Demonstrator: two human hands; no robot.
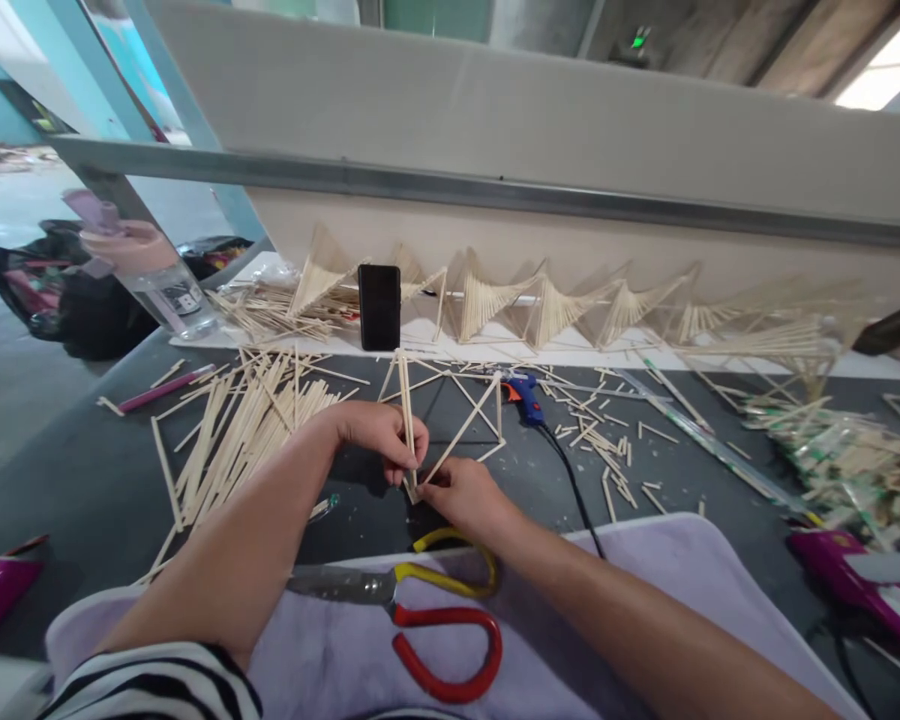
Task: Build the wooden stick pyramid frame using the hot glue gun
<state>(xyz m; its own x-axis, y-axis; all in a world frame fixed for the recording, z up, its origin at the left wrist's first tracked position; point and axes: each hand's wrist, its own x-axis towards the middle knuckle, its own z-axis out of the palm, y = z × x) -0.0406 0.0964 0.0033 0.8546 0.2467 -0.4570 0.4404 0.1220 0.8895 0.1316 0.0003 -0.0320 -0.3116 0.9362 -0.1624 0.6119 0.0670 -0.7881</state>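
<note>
Near the middle of the table, my left hand [391, 438] is closed round upright thin wooden sticks [406, 405] of a small stick frame [461, 432]. My right hand [456, 492] pinches the lower corner of the same frame, just right of my left hand. The frame's other sticks spread up and to the right in triangles. Below my hands, large scissors [446, 620] with one red and one yellow handle lie on a lilac cloth [570, 640]. A blue glue gun [523, 398] rests behind the frame at the right, its black cable running toward the cloth.
Loose sticks [251, 430] cover the table at the left. A phone [379, 308] stands upright before a long twisted stick structure [559, 308]. A bottle [154, 275] is at the back left, bagged sticks [855, 460] at the right. Short offcuts lie right of the glue gun.
</note>
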